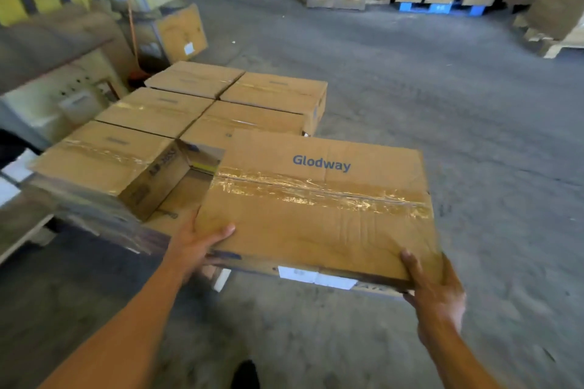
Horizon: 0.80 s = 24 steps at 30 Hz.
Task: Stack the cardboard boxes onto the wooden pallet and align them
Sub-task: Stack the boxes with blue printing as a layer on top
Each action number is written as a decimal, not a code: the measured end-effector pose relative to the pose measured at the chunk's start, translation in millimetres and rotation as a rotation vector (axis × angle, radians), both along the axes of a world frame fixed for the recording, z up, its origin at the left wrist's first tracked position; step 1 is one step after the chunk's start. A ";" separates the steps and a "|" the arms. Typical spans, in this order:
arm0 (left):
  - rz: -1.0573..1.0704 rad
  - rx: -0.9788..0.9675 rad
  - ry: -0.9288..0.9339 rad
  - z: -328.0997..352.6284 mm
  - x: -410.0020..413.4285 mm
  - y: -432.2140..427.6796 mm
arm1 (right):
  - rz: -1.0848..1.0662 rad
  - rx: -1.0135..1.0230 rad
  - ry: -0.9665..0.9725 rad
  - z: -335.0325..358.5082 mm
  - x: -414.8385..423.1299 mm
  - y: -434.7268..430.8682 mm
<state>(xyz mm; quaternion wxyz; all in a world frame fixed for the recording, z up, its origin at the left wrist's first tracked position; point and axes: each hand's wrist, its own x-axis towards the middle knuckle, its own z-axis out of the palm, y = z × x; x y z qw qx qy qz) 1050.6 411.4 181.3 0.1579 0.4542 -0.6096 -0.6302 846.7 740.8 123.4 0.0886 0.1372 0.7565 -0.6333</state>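
Floor of grey concrete fills most of the view, with rows of cartons and a blue pallet along the far side. To the left stands a stack of cardboard boxes: five taped boxes show in its top layer, set edge to edge in two rows, with a gap at the near right corner. What the stack stands on is mostly hidden.

A sixth box, printed "Glodway", is held in the air just beside that gap, its far left corner over it and the rest out over the floor.

The left hand grips the near left corner, thumb on top and fingers under, out of sight. The right hand grips the near right corner, thumb over the top edge and fingers curled beneath.

Clear tape crosses the lid, and a white label sits on the near side.
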 end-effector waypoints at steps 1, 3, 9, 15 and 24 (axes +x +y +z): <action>0.005 -0.024 0.000 0.3 16.3 -10.8 | 0.022 0.010 -0.006 -5.1 10.0 -16.0; 0.028 -0.098 -0.036 -4.3 46.7 -39.5 | 0.058 0.032 -0.019 -15.5 29.9 -50.5; 0.071 -0.079 -0.061 -43.4 108.9 -169.7 | 0.073 0.081 -0.067 -47.2 84.1 -177.4; 0.031 0.047 -0.152 -97.7 108.3 -316.7 | -0.039 0.083 -0.187 -88.4 128.5 -300.2; 0.179 -0.023 -0.247 -175.4 91.2 -409.1 | -0.080 0.214 -0.229 -136.6 136.4 -401.3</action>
